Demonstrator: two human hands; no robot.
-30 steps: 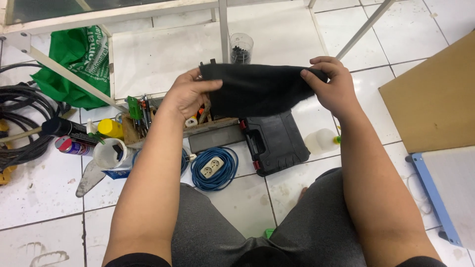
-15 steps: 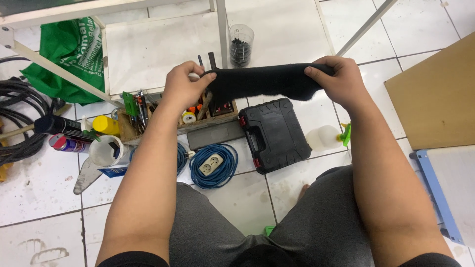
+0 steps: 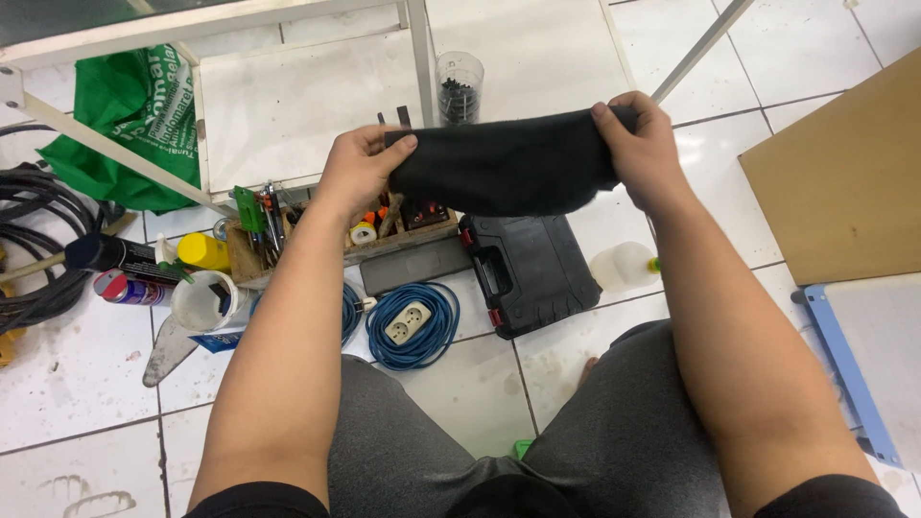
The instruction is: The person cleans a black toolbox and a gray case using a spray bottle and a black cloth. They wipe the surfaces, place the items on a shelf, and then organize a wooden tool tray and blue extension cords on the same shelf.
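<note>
Left hand [image 3: 363, 168]: closed on one end of a black cloth [image 3: 504, 163].
Right hand [image 3: 641, 144]: gripping the other end.
Cloth: stretched in the air between both hands, above a black tool case [image 3: 532, 273] and blue extension cord [image 3: 413, 326] on the tiled floor [image 3: 77, 384].

White tiled floor [image 3: 77, 384], white metal frame [image 3: 418, 58] overhead.

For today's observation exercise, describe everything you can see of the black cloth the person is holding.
The black cloth looks like soft, matte fabric, plain and unmarked. It is stretched sideways in the air above the floor clutter, hanging in a shallow fold. The left hand pinches its left end, thumb on top, and the right hand grips its right end with the fingers curled over the top edge. Nothing else touches it.
</note>
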